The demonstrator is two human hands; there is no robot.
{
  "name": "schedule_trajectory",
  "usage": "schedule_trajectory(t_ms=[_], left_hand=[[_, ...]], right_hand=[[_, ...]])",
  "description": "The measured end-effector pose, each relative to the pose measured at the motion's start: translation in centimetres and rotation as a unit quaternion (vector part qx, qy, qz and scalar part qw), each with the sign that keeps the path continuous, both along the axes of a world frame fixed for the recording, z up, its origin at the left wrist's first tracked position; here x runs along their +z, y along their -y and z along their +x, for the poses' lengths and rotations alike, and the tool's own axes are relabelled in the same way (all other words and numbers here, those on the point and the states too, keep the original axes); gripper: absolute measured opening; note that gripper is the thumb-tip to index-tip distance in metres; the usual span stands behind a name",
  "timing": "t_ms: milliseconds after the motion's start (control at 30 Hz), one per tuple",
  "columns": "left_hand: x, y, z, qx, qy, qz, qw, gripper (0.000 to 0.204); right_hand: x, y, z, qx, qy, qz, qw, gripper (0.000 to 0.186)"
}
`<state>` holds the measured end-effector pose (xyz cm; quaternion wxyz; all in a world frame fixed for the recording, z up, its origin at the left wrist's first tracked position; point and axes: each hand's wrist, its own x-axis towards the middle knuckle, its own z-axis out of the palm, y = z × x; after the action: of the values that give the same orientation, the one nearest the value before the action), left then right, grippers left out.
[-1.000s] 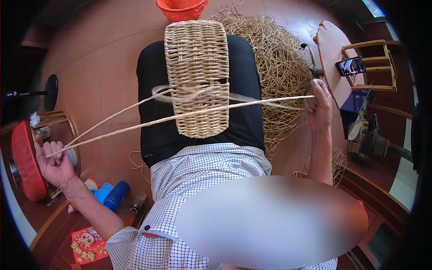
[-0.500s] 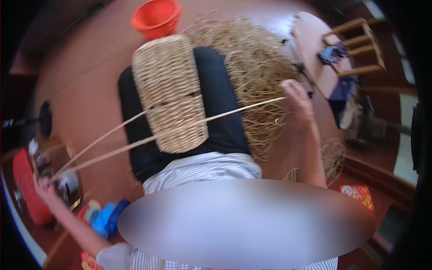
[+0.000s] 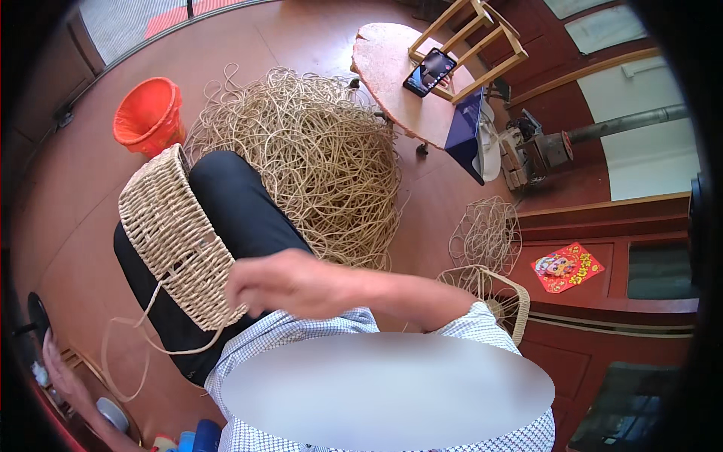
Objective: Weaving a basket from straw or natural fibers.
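Observation:
A woven straw-coloured basket lies on its side across my dark-trousered lap. From a gap in its weave a pale cord hangs in a loose loop to the left, then runs back to the basket's near right corner. At that corner is my right hand, its fingers curled and closed; what they grip, if anything, is hidden. Far off to the left, my left hand is stretched out beside a dark round object, fingers extended and nothing visible in them.
A big heap of cord covers the floor ahead, beside an orange bucket. Further right stands a round-edged table with a phone and a wooden frame. A smaller coil and a woven rim lie at my right.
The taut cords have gone slack into a loop. My right hand has come in from the right to the basket's near corner. The view has swung right, and the left hand's fingers have opened.

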<state>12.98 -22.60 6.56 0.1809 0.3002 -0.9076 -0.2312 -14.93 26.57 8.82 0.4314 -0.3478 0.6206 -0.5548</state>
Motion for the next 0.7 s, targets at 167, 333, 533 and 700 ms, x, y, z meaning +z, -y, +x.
schedule_trajectory(t_ms=[167, 333, 533, 700], left_hand=[[4.8, -27.6, -9.9, -0.132, -0.049, 0.58, 0.802, 0.061], [2.5, -25.6, -9.4, -0.192, 0.007, 0.376, 0.907, 0.037], [1.7, -22.7, -7.0, -0.104, 0.052, 0.391, 0.913, 0.02], [2.9, -26.7, -9.2, -0.103, -0.004, 0.373, 0.922, 0.018]], right_hand=[[1.4, 5.7, 3.0, 0.06, -0.041, -0.058, 0.996, 0.012], [0.8, 4.4, 1.4, -0.003, -0.037, -0.027, 0.999, 0.013], [-1.6, 2.8, 0.6, -0.066, 0.025, -0.014, 0.997, 0.01], [-1.2, 3.5, 2.1, -0.078, -0.07, -0.024, 0.994, 0.011]])
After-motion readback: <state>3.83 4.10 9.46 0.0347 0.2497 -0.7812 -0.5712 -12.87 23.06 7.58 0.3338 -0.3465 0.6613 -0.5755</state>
